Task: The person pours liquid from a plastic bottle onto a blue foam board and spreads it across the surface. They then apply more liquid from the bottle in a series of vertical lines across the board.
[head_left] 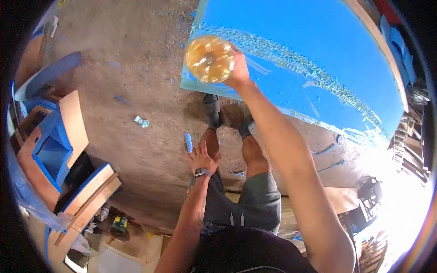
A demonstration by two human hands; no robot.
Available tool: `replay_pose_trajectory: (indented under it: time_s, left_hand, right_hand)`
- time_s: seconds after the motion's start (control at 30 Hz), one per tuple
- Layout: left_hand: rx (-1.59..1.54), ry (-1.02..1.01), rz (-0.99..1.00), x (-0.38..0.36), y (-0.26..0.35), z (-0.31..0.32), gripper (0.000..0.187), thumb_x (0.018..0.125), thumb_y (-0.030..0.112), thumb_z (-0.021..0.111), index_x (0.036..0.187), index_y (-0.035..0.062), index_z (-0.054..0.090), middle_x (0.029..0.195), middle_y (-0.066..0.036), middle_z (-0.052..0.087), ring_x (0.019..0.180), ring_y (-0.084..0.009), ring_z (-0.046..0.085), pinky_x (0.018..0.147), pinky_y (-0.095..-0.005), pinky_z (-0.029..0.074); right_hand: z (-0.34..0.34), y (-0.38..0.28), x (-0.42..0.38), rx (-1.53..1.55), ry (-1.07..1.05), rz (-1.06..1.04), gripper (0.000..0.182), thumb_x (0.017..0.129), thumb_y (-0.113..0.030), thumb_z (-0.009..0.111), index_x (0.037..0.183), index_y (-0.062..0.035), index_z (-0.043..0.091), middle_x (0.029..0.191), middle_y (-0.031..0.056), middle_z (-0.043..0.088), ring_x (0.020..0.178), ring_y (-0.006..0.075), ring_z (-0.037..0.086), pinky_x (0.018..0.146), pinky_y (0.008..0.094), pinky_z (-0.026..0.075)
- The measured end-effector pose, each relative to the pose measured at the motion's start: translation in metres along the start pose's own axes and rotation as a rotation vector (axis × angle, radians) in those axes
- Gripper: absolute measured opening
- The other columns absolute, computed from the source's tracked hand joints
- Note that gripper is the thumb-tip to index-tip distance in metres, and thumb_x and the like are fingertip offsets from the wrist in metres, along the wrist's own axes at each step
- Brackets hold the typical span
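My right hand [238, 69] is wrapped around a clear container with yellowish contents [210, 59], its round, shiny end facing me. It is held over the left corner of a large blue sheet [291, 27]. Across the sheet runs a curved band of glossy, rippled liquid [291, 57], from near the container towards the lower right edge. Thinner wet streaks lie beside the band. The container's mouth is hidden. My left hand [203, 160], with a watch [201, 172] on the wrist, is empty with fingers spread, in front of my lower leg.
Brown, dusty ground [150, 86] with scraps lies around my feet. A wooden piece with blue lining [54, 150] stands at the left, with a small green and yellow item [119, 224] below it. Slatted wood [400, 136] is at the right, near strong glare.
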State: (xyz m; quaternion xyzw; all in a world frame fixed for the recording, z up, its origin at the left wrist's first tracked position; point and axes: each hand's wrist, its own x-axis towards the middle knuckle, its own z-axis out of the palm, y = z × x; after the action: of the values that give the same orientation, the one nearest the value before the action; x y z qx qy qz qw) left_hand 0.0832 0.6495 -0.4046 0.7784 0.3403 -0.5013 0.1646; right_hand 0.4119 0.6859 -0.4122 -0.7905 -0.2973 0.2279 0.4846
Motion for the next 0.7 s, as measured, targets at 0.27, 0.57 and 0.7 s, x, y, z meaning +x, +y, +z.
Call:
replay_pose_trajectory:
  time_s: [0.27, 0.57, 0.7]
  left_hand:
    - [-0.327, -0.020, -0.029, 0.004, -0.035, -0.020, 0.087, 0.074, 0.058, 0.055, 0.143, 0.0137, 0.023, 0.141, -0.019, 0.032, 0.132, -0.0372, 0.026, 0.108, -0.0569, 0.012]
    - [-0.317, -0.044, -0.041, 0.000, -0.037, -0.024, 0.087, 0.075, 0.058, 0.057, 0.143, 0.0149, 0.023, 0.141, -0.015, 0.034, 0.132, -0.0343, 0.029, 0.108, -0.0547, 0.015]
    - [-0.358, 0.002, -0.055, 0.003, -0.042, -0.018, 0.086, 0.075, 0.055, 0.059, 0.142, 0.0162, 0.024, 0.140, -0.015, 0.035, 0.130, -0.0340, 0.032, 0.107, -0.0549, 0.017]
  right_hand:
    - [-0.133, 0.063, -0.120, 0.114, -0.025, 0.334, 0.031, 0.083, -0.012, 0.058, 0.114, -0.0075, 0.057, 0.115, 0.0100, 0.056, 0.102, 0.0187, 0.056, 0.087, 0.0292, 0.046]
    - [0.009, -0.008, -0.015, 0.458, -0.303, 0.096, 0.036, 0.083, -0.020, 0.058, 0.115, -0.0035, 0.055, 0.114, 0.0139, 0.056, 0.106, 0.0246, 0.054, 0.091, 0.0338, 0.043]
    - [-0.033, -0.015, -0.053, -0.204, -0.454, -0.022, 0.043, 0.075, -0.017, 0.063, 0.117, -0.0082, 0.056, 0.112, 0.0143, 0.057, 0.107, 0.0290, 0.054, 0.092, 0.0351, 0.044]
